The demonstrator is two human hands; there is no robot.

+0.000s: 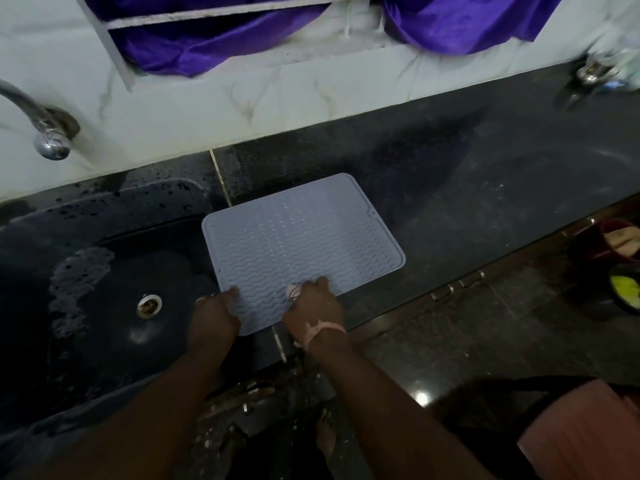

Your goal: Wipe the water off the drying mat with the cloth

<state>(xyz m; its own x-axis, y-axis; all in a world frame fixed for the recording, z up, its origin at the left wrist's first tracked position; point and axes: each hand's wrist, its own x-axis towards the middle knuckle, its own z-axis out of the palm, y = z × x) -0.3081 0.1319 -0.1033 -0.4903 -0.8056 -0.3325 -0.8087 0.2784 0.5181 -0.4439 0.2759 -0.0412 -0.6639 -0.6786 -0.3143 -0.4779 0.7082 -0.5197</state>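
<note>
A pale grey ribbed drying mat (298, 244) lies flat on the black counter, its left edge reaching the sink rim. My left hand (214, 317) holds the mat's near left corner, thumb on top. My right hand (313, 311) presses on the mat's near edge with a small pale cloth (293, 292) bunched under its fingers; only a bit of the cloth shows. A pale band circles my right wrist. Small glints of water dot the mat's middle.
A black sink (104, 289) with a metal drain (149, 305) and foam lies to the left, and a chrome tap (45, 129) sticks out of the white tiled wall. The black countertop (485, 188) stretches right. A metal item (588, 72) stands at the far right. Below are red and green containers (620, 258).
</note>
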